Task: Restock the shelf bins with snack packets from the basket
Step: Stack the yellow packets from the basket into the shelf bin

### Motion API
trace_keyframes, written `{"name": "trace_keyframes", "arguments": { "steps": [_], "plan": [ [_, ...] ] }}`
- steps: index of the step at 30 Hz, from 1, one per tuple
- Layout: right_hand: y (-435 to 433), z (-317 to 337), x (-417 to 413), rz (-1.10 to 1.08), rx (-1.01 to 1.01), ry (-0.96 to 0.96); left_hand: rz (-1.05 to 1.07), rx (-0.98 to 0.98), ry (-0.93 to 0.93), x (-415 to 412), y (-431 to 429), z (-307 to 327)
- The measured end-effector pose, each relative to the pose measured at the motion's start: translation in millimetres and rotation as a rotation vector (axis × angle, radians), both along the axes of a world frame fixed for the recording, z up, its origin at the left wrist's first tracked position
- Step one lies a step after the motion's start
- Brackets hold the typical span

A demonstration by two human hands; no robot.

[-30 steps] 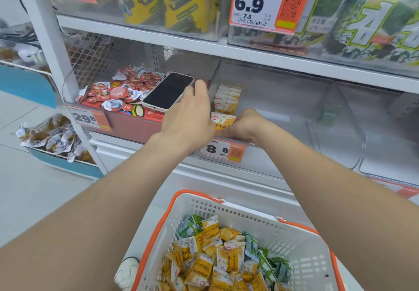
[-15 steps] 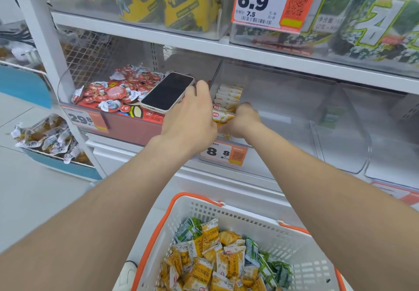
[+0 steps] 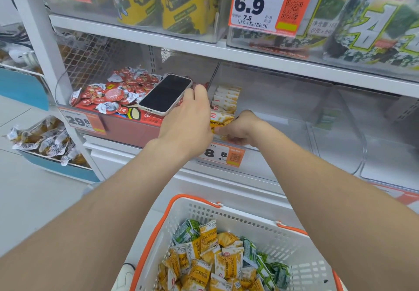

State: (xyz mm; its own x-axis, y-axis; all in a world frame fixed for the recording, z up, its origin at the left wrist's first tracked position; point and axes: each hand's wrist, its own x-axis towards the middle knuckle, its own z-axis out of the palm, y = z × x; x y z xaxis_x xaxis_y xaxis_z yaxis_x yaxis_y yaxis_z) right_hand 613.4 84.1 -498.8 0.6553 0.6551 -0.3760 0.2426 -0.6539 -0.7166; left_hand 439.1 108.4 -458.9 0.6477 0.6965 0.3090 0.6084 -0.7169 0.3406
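My left hand (image 3: 188, 118) holds a smartphone (image 3: 166, 94) over the edge of the red-snack bin. My right hand (image 3: 241, 129) pinches a yellow snack packet (image 3: 220, 119) at the front of a clear shelf bin (image 3: 283, 109), just behind the 8.8 price tag (image 3: 221, 154). A row of yellow-and-white packets (image 3: 226, 97) stands upright at the left side of that bin. Below, the white basket with orange rim (image 3: 247, 220) holds several yellow and green packets (image 3: 217, 261).
The bin on the left (image 3: 127, 120) is heaped with red round snack cups. Clear bins (image 3: 385, 150) lie further right on the same shelf. The shelf above (image 3: 204, 48) carries seaweed bags and a 6.9 tag. Packets fill a blue floor bin (image 3: 43, 143) at left.
My right hand has brought the yellow packet up from the bin's front lip into the bin, against the upright row. My left hand with the phone has stayed put.
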Motion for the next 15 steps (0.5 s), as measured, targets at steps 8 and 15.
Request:
{"name": "trace_keyframes", "arguments": {
  "steps": [8,15],
  "plan": [
    [-16.8,7.0,-2.2,0.036,-0.024,-0.061,-0.018,-0.025,0.029,-5.6,-4.6,0.6],
    [-56.9,33.1,-12.9,0.084,0.089,-0.435,0.007,0.084,-0.088,-18.8,-23.1,5.8]
  ]
}}
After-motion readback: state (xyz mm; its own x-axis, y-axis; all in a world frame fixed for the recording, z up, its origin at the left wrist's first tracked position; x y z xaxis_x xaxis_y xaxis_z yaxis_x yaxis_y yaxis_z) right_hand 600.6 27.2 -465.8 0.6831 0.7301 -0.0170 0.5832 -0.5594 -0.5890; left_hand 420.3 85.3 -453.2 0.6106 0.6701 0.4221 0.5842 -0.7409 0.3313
